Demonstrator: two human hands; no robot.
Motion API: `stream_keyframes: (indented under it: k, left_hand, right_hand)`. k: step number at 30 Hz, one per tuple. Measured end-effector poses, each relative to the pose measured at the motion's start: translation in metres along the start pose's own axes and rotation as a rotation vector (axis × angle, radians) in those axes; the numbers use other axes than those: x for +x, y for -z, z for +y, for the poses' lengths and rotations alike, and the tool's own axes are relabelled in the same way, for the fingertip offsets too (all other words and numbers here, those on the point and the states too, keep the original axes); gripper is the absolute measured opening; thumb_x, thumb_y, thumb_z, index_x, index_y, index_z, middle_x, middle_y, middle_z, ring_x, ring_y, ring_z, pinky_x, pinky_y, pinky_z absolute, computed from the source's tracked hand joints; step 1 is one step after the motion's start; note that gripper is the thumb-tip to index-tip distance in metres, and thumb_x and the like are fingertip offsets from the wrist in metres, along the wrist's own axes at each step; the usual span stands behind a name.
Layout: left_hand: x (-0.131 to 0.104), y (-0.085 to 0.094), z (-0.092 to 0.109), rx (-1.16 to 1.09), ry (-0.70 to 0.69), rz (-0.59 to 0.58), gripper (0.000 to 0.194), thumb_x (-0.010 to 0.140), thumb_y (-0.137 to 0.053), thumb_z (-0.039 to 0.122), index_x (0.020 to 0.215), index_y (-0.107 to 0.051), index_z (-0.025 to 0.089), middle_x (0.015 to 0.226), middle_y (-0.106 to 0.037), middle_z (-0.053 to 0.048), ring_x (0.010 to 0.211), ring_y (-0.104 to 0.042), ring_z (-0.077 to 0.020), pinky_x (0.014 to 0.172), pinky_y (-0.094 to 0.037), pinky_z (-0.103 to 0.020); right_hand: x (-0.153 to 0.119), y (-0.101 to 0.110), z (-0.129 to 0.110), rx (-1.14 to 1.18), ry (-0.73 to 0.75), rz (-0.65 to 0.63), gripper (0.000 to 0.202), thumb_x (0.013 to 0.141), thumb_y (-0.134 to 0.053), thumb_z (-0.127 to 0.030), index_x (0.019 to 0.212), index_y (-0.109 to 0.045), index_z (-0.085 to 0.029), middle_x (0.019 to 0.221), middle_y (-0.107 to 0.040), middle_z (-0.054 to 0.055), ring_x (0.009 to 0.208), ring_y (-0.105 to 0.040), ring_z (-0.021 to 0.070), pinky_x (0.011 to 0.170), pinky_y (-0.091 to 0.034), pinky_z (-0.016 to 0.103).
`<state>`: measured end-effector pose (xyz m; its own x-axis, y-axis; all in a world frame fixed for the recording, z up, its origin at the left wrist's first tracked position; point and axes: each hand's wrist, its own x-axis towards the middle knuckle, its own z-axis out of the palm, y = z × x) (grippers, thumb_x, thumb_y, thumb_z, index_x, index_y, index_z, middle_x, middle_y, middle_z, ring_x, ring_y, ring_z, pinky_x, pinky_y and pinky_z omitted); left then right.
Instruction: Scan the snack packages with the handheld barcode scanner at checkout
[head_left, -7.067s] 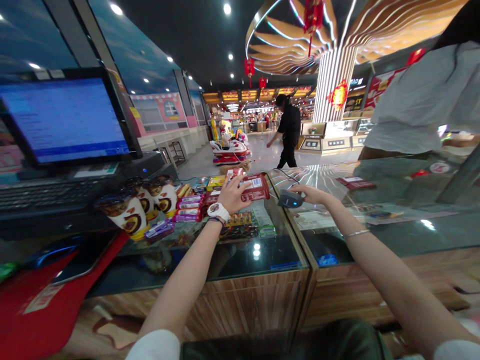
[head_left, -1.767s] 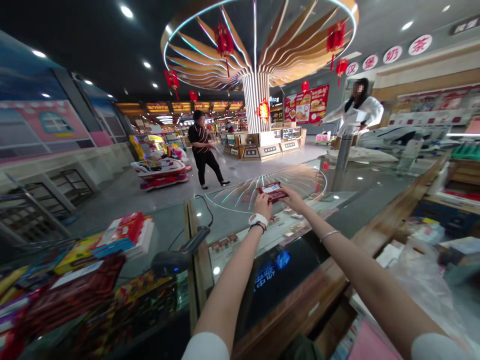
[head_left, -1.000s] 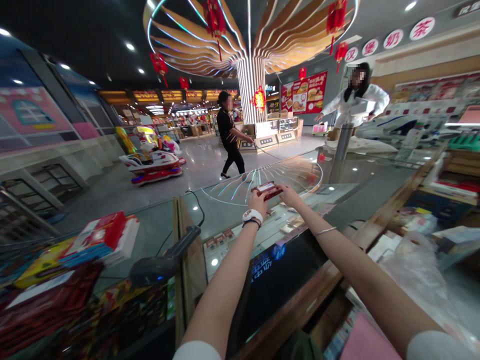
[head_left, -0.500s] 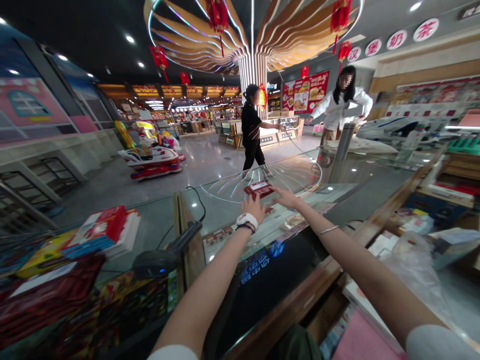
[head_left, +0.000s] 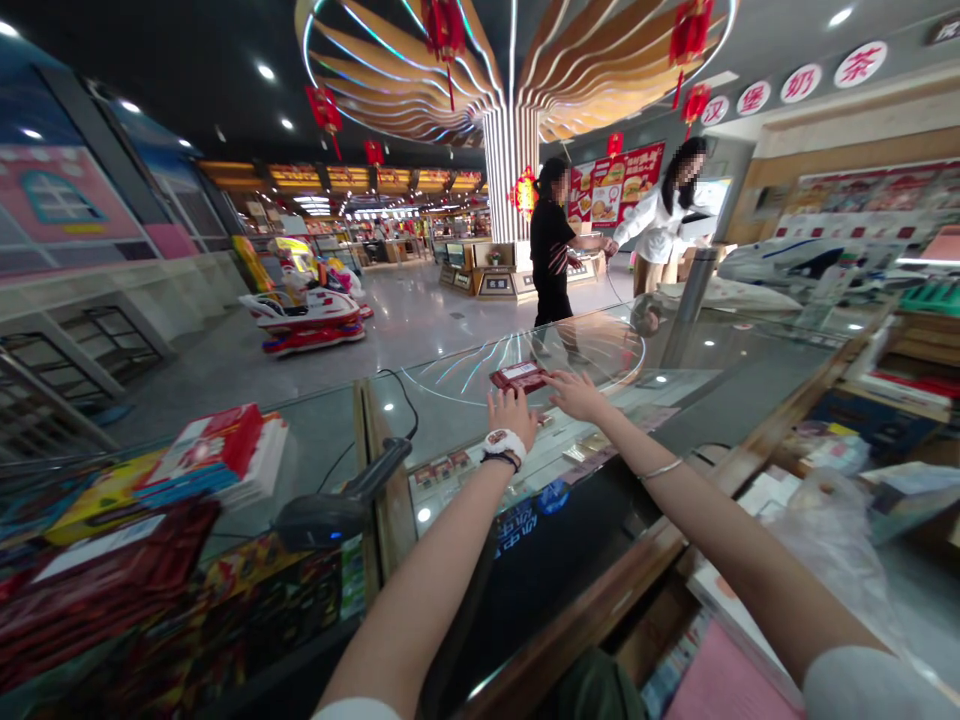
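On the glass counter (head_left: 442, 400) lies a small dark red packet or stack of packets (head_left: 519, 376) with a white label on top. My left hand (head_left: 513, 416), with a white watch on its wrist, reaches to the near edge of this red stack, its fingers spread. From the right comes my right hand (head_left: 576, 396), a thin bangle on its wrist; its fingers are stretched out and their tips meet the right end of the stack. Neither hand is wrapped round it. Small flat packs (head_left: 589, 447) show beneath the glass, close to my right hand.
A black handheld scanner (head_left: 341, 505) rests left of my arm. Beyond it are stacked red and white boxes (head_left: 214, 450) and a pile of dark red packets (head_left: 112, 575). A clear plastic bag (head_left: 832, 540) sits at the right. Two people (head_left: 551, 250) stand across the counter.
The person in black has walked right and now meets the hand of the person in white. My hands stay at the red stack, the left one's fingers slightly more upright.
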<state>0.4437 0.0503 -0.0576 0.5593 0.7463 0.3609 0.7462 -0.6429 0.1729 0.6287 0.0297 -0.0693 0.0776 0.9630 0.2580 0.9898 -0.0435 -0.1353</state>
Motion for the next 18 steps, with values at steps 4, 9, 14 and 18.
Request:
stream_keyframes:
  k: [4,9,14,18]
  left_hand:
    - [0.0,0.002,0.0,-0.011,0.002,-0.017,0.056,0.093,-0.052,0.03,0.145,-0.046,0.012,0.148,-0.05,-0.017,0.142,-0.036,-0.0356,0.123,-0.016,-0.056]
    - [0.002,0.002,-0.002,-0.02,0.023,-0.09,0.058,0.095,-0.047,0.033,0.149,-0.04,0.012,0.155,-0.042,-0.017,0.146,-0.032,-0.0365,0.123,-0.016,-0.057]
    - [0.005,-0.005,-0.005,-0.038,0.03,-0.137,0.06,0.096,-0.044,0.034,0.151,-0.037,0.012,0.157,-0.039,-0.016,0.148,-0.029,-0.0368,0.123,-0.013,-0.059]
    - [0.009,-0.009,-0.008,-0.033,0.036,-0.169,0.06,0.097,-0.039,0.039,0.153,-0.035,0.016,0.16,-0.035,-0.014,0.149,-0.027,-0.0362,0.122,-0.01,-0.061]
  right_hand:
    - [0.001,-0.002,0.0,0.002,-0.016,0.002,0.055,0.098,-0.041,-0.031,0.152,-0.038,-0.025,0.155,-0.041,0.012,0.14,-0.041,0.0336,0.116,-0.021,0.066]
    - [0.003,-0.009,-0.001,0.035,-0.054,-0.032,0.058,0.098,-0.041,-0.036,0.155,-0.032,-0.027,0.16,-0.035,0.011,0.142,-0.039,0.0362,0.114,-0.026,0.068]
    - [0.005,-0.014,-0.003,0.044,-0.072,-0.082,0.061,0.098,-0.043,-0.039,0.156,-0.028,-0.027,0.163,-0.027,0.012,0.143,-0.038,0.0364,0.113,-0.028,0.067]
    - [0.004,-0.015,-0.004,0.044,-0.086,-0.102,0.058,0.1,-0.04,-0.039,0.156,-0.027,-0.031,0.165,-0.023,0.011,0.142,-0.041,0.0357,0.111,-0.031,0.067]
